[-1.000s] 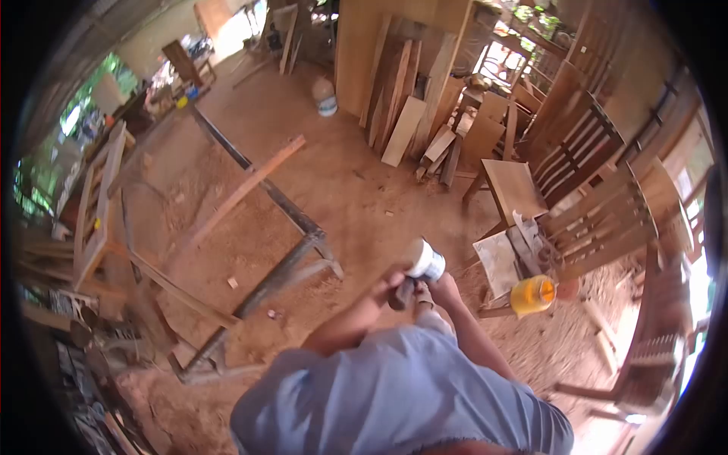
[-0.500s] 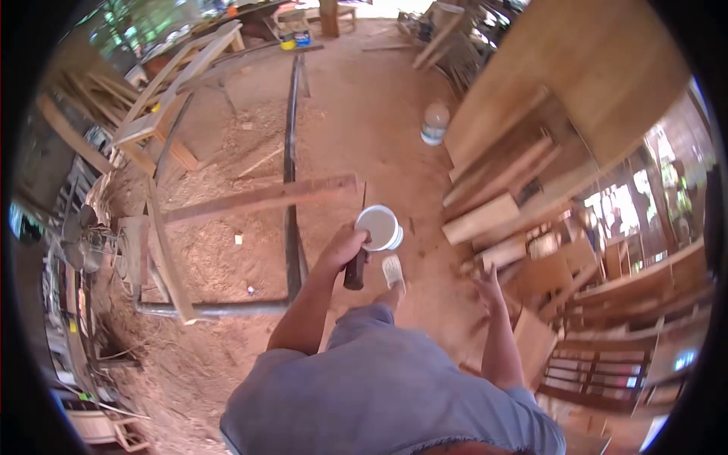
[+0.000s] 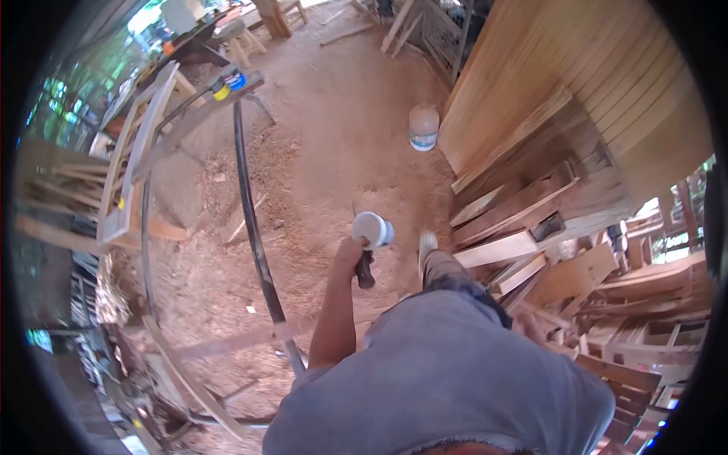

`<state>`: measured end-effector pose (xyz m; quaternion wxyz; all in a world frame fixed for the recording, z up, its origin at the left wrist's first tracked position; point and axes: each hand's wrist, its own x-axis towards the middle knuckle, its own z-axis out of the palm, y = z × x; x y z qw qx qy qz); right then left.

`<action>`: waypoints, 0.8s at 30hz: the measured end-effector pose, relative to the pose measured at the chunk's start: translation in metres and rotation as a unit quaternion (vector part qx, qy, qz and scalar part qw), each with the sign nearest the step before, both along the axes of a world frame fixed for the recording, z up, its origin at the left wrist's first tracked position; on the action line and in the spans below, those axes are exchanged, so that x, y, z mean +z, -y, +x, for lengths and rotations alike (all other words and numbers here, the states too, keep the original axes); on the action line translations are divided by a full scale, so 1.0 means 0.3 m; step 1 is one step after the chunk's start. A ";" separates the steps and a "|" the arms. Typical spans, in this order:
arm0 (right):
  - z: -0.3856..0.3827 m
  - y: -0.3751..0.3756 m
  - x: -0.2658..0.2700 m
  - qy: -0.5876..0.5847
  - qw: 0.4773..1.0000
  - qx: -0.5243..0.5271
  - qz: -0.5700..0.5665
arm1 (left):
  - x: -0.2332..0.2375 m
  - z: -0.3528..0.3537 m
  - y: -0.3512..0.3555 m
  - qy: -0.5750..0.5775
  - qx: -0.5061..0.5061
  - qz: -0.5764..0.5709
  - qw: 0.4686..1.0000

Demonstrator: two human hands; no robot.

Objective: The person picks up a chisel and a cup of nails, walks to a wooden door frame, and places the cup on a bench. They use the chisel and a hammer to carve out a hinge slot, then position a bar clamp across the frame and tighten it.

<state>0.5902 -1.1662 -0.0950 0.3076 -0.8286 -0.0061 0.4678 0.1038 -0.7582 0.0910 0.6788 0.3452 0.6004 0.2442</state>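
My left hand (image 3: 351, 252) is closed around a small white tub (image 3: 370, 227), gripping it at the near rim. The same hand also holds a tool with a dark handle (image 3: 365, 273); its handle sticks out below the fist and a thin, narrow end shows past the tub. Grey-white matter fills the view into the tub. At the right of my body, close to stacked boards, my right hand (image 3: 529, 327) is a smeared patch with its fingers not distinct.
A large bottle (image 3: 424, 127) stands on the dirt floor ahead. Wood panels and boards (image 3: 497, 249) lean along the right. A dark pipe (image 3: 255, 220) crosses the ground at left, near a wooden frame (image 3: 135, 163). Yellow and blue cans (image 3: 229, 85) sit on a plank farther off.
I have moved forward, so the bottle and leaning boards are nearer and the crossing plank has slid back beside me. My right hand has dropped back toward my side. The left keeps its hold.
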 end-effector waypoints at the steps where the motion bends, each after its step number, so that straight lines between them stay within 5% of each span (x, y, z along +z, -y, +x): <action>1: 0.038 -0.086 -0.059 0.014 1.000 0.014 0.021 | -0.093 -0.042 -0.085 -0.012 -0.012 -0.006 1.000; 3: -0.036 -0.430 0.150 0.105 0.976 0.177 -0.076 | -0.351 -0.164 -0.276 -0.070 -0.055 -0.025 0.996; 5: -0.026 -0.765 0.271 0.064 0.994 0.079 -0.047 | -0.659 -0.309 -0.368 -0.116 -0.043 -0.099 0.987; 7: 0.150 -0.997 0.034 0.104 0.993 0.050 0.028 | -0.641 -0.312 -0.359 -0.114 0.078 -0.124 0.983; 9: 0.118 -1.348 0.224 0.021 0.998 -0.009 -0.061 | -0.670 -0.342 -0.343 -0.096 0.129 -0.174 0.971; 12: 0.215 -1.738 0.145 -0.008 0.982 0.188 -0.010 | -0.593 -0.353 -0.349 -0.079 0.199 -0.218 0.952; 15: 0.189 -2.171 0.311 0.044 0.946 0.320 0.027 | -0.498 -0.353 -0.330 -0.043 0.263 -0.253 0.930; 18: 0.233 -2.546 0.348 0.054 0.945 0.310 0.090 | -0.447 -0.303 -0.443 -0.007 0.313 -0.259 0.914; 23: 0.306 -2.959 0.392 0.119 0.928 0.314 0.163 | -0.524 -0.274 -1.022 0.031 0.301 -0.184 0.935; 24: 0.324 -3.056 0.507 0.094 0.955 0.222 0.171 | -0.546 -0.272 -1.216 0.042 0.281 -0.174 0.943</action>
